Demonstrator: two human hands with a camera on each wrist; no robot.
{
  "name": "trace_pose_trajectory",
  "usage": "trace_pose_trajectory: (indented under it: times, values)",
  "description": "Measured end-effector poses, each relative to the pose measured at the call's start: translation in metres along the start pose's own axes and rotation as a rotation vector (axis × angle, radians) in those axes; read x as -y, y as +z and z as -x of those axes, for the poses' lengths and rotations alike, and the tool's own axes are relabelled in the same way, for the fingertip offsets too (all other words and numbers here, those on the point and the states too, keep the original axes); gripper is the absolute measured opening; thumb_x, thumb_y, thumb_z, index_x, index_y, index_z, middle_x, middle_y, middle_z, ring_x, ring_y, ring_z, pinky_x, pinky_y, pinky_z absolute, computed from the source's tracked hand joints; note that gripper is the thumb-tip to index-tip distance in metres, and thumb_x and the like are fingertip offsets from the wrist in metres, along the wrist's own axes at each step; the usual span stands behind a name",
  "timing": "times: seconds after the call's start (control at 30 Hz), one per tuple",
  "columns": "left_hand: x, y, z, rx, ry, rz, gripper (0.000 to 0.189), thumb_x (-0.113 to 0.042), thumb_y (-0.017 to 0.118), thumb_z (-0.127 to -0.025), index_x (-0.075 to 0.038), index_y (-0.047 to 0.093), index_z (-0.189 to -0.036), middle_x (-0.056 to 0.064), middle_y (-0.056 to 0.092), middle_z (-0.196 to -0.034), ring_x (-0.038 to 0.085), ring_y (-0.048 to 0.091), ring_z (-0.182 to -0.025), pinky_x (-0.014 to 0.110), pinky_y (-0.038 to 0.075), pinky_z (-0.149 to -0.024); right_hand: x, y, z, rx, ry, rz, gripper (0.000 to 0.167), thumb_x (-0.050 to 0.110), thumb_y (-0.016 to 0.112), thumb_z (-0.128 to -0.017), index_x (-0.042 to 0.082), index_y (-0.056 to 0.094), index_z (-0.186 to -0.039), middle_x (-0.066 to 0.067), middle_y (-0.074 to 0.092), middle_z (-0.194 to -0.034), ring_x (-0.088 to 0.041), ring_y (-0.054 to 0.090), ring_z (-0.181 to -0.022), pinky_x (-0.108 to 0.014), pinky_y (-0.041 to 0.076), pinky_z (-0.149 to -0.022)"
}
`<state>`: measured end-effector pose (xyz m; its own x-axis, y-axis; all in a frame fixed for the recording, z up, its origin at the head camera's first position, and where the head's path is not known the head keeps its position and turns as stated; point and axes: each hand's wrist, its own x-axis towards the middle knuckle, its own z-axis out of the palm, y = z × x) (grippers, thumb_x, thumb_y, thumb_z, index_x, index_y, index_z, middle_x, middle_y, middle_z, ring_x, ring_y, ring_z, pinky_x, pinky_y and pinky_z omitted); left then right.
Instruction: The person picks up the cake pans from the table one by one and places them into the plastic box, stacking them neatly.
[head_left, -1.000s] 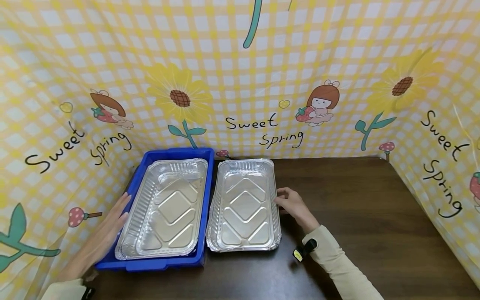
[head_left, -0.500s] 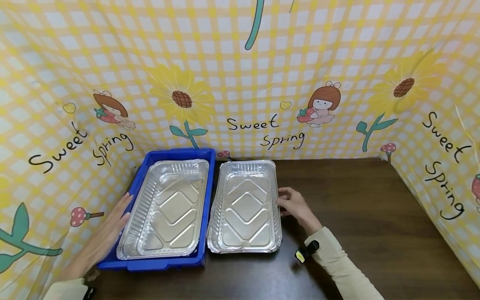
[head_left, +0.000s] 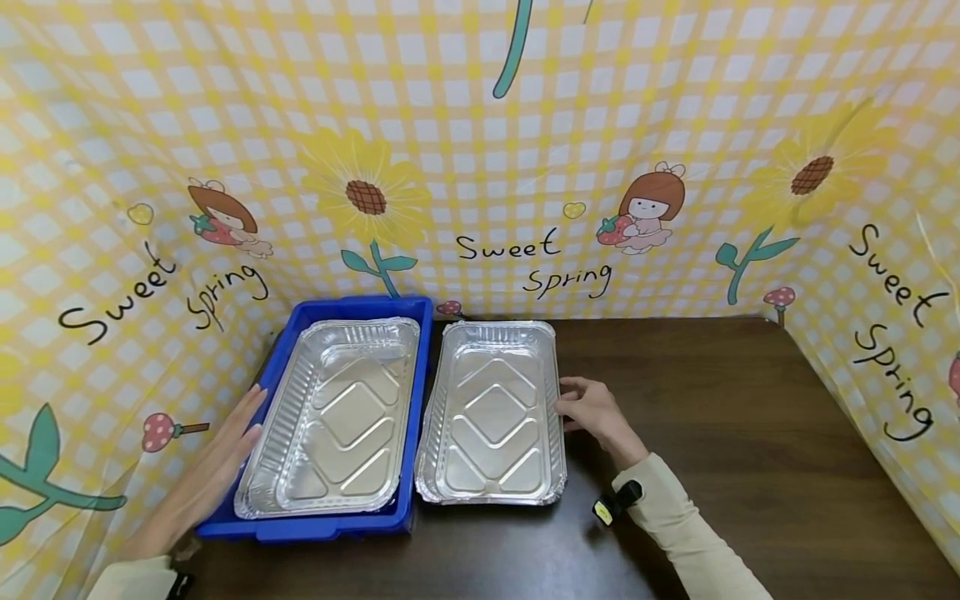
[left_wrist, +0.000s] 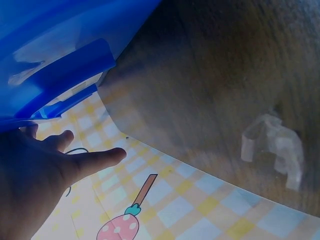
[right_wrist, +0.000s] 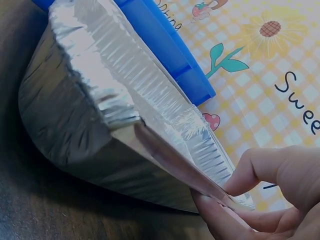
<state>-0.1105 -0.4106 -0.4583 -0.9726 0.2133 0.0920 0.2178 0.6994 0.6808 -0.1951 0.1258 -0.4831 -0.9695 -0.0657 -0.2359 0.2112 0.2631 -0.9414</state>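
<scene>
A rectangular foil tray (head_left: 356, 412) lies in a blue plastic bin (head_left: 300, 529) on the left. My left hand (head_left: 206, 479) rests along the bin's left side with its fingers fairly straight; in the left wrist view, the fingers (left_wrist: 95, 162) reach out below the bin's blue edge. Right of the bin, on the table, stands a second foil tray (head_left: 493, 412). At the middle of its right edge, my right hand (head_left: 597, 415) pinches the rim. Up close in the right wrist view, thumb and fingers (right_wrist: 257, 172) press the foil rim between them. Nothing lies in either tray.
A dark brown wooden table (head_left: 712, 433) extends to the right. A yellow checked cloth (head_left: 480, 150) with printed flowers hangs at the back and both sides. In the left wrist view, a clear, strip-like piece (left_wrist: 275, 145) shows beside the bin.
</scene>
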Motion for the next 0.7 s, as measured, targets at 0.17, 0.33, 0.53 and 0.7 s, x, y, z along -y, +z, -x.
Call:
trace_pose_trajectory:
  times: [0.17, 0.33, 0.53, 0.7]
  values:
    - [0.0001, -0.0005, 0.0002, -0.014, 0.009, -0.021, 0.061, -0.022, 0.034, -0.117, -0.015, 0.008, -0.172, 0.019, -0.003, -0.177, 0.055, -0.001, -0.157, 0.076, -0.007, -0.119, 0.0018, -0.0017, 0.0009, 0.02, -0.015, -0.014, 0.063, -0.004, 0.065, -0.083, -0.014, 0.053, -0.144, -0.027, 0.072, -0.109, -0.023, 0.071, -0.081, -0.039, 0.064, -0.068]
    - [0.0006, -0.0006, 0.0002, -0.029, 0.028, -0.03, 0.061, -0.02, 0.035, -0.117, -0.015, 0.01, -0.172, 0.02, -0.001, -0.177, 0.055, 0.001, -0.157, 0.074, -0.007, -0.119, 0.0039, -0.0037, 0.0013, 0.053, -0.053, -0.048, 0.066, -0.005, 0.065, -0.081, -0.015, 0.05, -0.144, -0.021, 0.07, -0.1, -0.019, 0.068, -0.078, -0.036, 0.063, -0.063]
    - [0.0008, -0.0002, 0.0004, -0.032, 0.034, -0.032, 0.061, -0.02, 0.035, -0.116, -0.014, 0.01, -0.172, 0.021, 0.0, -0.176, 0.055, 0.001, -0.157, 0.074, -0.007, -0.12, 0.001, -0.0045, -0.001, 0.066, -0.006, -0.071, 0.071, -0.008, 0.066, -0.08, -0.01, 0.048, -0.149, -0.021, 0.066, -0.105, -0.019, 0.065, -0.077, -0.034, 0.061, -0.061]
    - [0.0005, -0.0001, -0.0001, -0.021, 0.022, -0.017, 0.061, -0.02, 0.034, -0.117, -0.014, 0.01, -0.172, 0.021, -0.002, -0.176, 0.056, 0.0, -0.156, 0.076, -0.007, -0.118, 0.0012, -0.0042, -0.001, 0.069, 0.015, -0.065, 0.073, -0.009, 0.066, -0.081, -0.008, 0.046, -0.152, -0.02, 0.064, -0.106, -0.019, 0.064, -0.076, -0.034, 0.06, -0.061]
